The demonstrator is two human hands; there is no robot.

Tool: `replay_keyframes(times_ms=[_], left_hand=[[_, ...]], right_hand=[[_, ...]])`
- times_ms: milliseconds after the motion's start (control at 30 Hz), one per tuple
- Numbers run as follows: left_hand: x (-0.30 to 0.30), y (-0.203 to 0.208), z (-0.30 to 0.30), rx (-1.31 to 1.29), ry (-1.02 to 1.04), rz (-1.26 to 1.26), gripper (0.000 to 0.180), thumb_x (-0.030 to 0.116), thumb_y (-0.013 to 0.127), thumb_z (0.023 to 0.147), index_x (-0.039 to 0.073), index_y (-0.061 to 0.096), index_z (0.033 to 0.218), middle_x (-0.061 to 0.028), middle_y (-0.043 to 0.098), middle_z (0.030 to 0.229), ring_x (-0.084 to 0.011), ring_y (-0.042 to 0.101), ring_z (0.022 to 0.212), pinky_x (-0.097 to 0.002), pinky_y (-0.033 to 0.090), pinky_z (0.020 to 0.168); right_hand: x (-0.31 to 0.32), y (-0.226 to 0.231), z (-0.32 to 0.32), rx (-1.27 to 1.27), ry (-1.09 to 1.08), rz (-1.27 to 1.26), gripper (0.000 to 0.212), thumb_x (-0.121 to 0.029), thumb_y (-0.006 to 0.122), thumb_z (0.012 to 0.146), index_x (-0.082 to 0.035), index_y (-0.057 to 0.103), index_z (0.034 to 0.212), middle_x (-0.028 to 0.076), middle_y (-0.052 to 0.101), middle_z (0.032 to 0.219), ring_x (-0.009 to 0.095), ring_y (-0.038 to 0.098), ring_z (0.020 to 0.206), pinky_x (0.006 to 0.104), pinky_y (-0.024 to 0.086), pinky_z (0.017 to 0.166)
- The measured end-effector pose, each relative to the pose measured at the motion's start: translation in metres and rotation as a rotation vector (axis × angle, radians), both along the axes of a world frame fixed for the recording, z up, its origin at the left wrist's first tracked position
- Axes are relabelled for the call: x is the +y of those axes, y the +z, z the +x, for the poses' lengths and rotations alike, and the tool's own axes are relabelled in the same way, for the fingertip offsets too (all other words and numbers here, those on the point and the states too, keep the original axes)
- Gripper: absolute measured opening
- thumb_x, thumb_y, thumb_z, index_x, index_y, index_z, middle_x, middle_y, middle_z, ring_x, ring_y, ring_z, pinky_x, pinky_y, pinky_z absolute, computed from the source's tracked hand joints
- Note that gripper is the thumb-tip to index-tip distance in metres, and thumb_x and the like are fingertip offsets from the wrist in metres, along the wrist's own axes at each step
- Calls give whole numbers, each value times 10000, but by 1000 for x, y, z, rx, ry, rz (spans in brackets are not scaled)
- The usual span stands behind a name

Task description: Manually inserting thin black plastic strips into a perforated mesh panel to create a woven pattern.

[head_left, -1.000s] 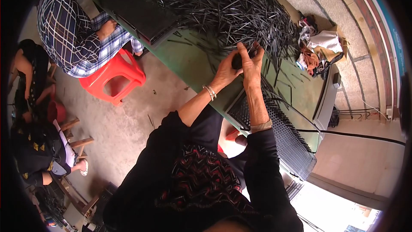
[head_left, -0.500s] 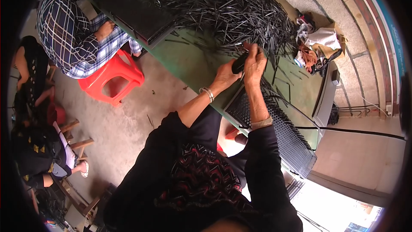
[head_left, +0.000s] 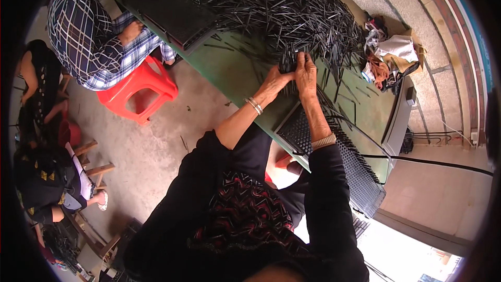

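Observation:
At the near edge of a large heap of thin black sticks (head_left: 292,13), my two hands are close together over the green tabletop. My left hand (head_left: 273,82), with a bracelet at the wrist, is closed around a bundle of black sticks (head_left: 288,63). My right hand (head_left: 306,75), with a watch-like band, grips the same bundle from the right, its fingers pointing away from me. Part of the bundle is hidden behind the fingers. Just below my right hand lies a black perforated tray (head_left: 360,188) with many small holes; sticks stand up along its far edge.
A second dark tray (head_left: 177,18) lies at the far left of the green table (head_left: 209,68). Beside it a person in a plaid shirt (head_left: 78,26) sits on a red stool (head_left: 138,91). Crumpled bags (head_left: 391,52) lie at the right; a black cable (head_left: 443,162) crosses there.
My hands have drawn closer together and shifted slightly left. The bundle has turned, so its dark rounded end no longer faces me.

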State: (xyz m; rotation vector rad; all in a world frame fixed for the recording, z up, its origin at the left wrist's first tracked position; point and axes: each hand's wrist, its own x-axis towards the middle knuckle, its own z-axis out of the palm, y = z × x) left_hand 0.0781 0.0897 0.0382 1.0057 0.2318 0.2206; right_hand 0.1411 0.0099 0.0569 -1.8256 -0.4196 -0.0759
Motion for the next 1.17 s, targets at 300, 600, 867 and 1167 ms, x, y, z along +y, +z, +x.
replay_keyframes(times_ms=[300, 600, 867, 1167], left_hand=[[-6, 2, -38, -143, 200, 488, 433, 36, 735, 742, 9, 510, 1111, -92, 645, 950, -184, 622, 896, -318, 494, 811], [-14, -24, -50, -4, 196, 715, 508, 168, 781, 743, 44, 507, 1152, -150, 656, 1010, -261, 649, 972, -347, 496, 820], [-17, -27, -59, -137, 282, 714, 434, 95, 752, 714, 32, 520, 1075, -190, 644, 885, -377, 640, 881, -388, 512, 739], [-19, -36, -54, -50, 213, 805, 500, 137, 753, 731, 32, 529, 1166, -219, 654, 920, -371, 649, 914, -399, 519, 740]], right_hand=[[-8, 64, -54, 389, 158, 145, 820, -686, 277, 935, -1, 532, 1308, 122, 571, 1269, 188, 527, 1144, 308, 383, 1005], [-13, 55, -75, 442, 177, 115, 760, -632, 365, 950, 36, 585, 1237, 140, 606, 1198, 219, 526, 1144, 314, 369, 1020], [-24, 48, -75, 489, 242, 94, 545, -469, 481, 975, 27, 655, 1121, 102, 661, 1027, 169, 582, 982, 289, 430, 923], [-29, 46, -44, 165, 165, 12, 240, -238, 640, 909, -60, 719, 1048, 79, 692, 911, 92, 583, 855, 251, 452, 827]])
